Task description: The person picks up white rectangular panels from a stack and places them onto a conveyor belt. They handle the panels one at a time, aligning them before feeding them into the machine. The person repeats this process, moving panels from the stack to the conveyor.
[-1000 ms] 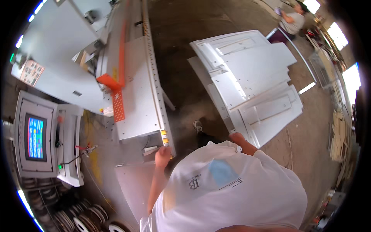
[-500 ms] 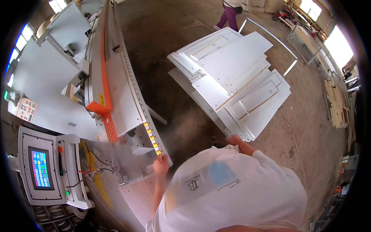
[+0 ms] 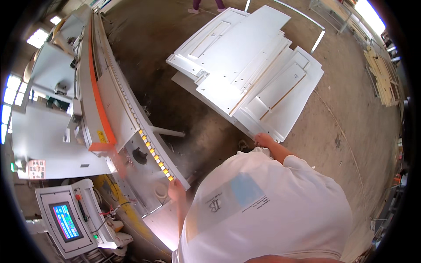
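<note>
My left hand (image 3: 177, 191) is at the near end of a long machine's edge rail, where a row of yellow and white blocks (image 3: 154, 154) ends. Its fingers are curled; what they close on is hidden. Below that forearm lies a pale flat board (image 3: 163, 225). To the right, my right hand (image 3: 264, 140) is closed at the near edge of a stack of white panels (image 3: 258, 61), fingers partly hidden. The panels are of different sizes, some with drilled holes and brown grooves.
An orange rail (image 3: 97, 87) runs along the machine on the left. At lower left stands a control box with a lit screen (image 3: 66, 221). Beyond the panels rises a metal cart handle (image 3: 302, 13). Boards (image 3: 382, 76) are stacked far right; another person's legs (image 3: 206, 4) show at the top.
The view has turned, so the panels sit higher and further left and the control box lower. Both hands stay at the same places, the left on the rail's end, the right at the stack.
</note>
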Motion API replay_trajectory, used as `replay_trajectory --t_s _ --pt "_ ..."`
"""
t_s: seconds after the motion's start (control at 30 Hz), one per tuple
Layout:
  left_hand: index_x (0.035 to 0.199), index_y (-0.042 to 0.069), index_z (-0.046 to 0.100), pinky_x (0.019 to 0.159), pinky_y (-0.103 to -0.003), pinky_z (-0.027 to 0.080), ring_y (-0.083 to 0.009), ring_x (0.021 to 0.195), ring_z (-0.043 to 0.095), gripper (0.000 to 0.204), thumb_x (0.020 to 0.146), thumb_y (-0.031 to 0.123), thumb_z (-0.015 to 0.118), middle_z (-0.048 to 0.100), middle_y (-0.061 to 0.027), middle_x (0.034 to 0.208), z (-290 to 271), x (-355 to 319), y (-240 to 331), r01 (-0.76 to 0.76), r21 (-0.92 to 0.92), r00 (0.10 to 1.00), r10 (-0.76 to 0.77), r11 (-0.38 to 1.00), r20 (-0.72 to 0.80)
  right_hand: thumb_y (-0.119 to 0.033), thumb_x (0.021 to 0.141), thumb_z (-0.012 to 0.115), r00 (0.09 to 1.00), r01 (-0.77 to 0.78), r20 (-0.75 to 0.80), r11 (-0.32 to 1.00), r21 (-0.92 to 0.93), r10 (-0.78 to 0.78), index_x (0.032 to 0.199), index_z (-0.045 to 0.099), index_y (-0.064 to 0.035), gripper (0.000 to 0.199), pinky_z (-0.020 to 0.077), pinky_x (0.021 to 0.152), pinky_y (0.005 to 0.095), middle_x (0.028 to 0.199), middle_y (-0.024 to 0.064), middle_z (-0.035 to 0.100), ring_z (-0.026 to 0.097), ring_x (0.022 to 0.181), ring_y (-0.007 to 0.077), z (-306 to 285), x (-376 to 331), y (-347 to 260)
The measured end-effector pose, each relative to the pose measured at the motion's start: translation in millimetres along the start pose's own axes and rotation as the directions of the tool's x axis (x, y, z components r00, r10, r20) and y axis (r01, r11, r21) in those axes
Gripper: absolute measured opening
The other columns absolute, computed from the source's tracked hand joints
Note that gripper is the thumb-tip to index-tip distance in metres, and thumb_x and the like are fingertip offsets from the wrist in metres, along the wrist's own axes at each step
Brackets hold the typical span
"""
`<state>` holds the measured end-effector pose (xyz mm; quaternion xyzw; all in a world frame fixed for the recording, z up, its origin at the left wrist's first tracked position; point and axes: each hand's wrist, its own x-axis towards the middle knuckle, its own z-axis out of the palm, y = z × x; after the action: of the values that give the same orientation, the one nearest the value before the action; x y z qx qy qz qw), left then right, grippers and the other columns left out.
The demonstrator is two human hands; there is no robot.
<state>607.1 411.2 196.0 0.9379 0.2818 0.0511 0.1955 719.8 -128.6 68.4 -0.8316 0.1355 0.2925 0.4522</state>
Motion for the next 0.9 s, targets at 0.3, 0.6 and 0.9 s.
replay_trajectory --t_s 0.3,0.6,0.9 --pt "0.082 0.014 0.066 0.061 -0.05 0.051 -0.035 0.068 0.068 0.023 0.089 0.034 0.059 0.069 -0.0092 0.074 18.2 -12.2 17.7 0.167 0.308 0.977 -0.115 0.937 -0.18 -0.035 0.093 0.055 0.979 -0.192 -0.079 0.981 -0.028 0.19 0.089 0.075 -0.0059 0.035 0.0565 0.069 0.0349 0.08 0.0075 0.076 0.07 0.064 0.0188 -82.9 -29.3 -15.4" --pt "0.099 0.013 0.066 0.067 -0.043 0.054 -0.0265 0.078 0.07 0.018 0.09 0.028 0.065 0.072 -0.009 0.087 104.9 -31.8 -14.5 -0.413 0.424 0.911 0.354 0.806 0.214 -0.037 0.094 0.058 0.881 -0.174 -0.396 0.955 0.242 0.261 0.092 0.073 -0.0036 0.037 0.0544 0.065 0.0345 0.077 0.0068 0.074 0.068 0.061 0.0171 -137.9 47.4 41.5" --pt "0.095 0.012 0.069 0.075 -0.043 0.054 -0.0301 0.089 0.07 0.02 0.091 0.03 0.06 0.073 -0.0115 0.093 137.0 -87.5 62.5 -0.074 -0.091 0.744 0.116 0.993 0.658 -0.053 0.089 0.067 0.618 -0.349 -0.579 0.845 0.405 0.532 0.104 0.069 -0.0053 0.05 0.0557 0.064 0.0385 0.093 0.0108 0.071 0.068 0.078 0.0221 -173.9 129.0 67.8"
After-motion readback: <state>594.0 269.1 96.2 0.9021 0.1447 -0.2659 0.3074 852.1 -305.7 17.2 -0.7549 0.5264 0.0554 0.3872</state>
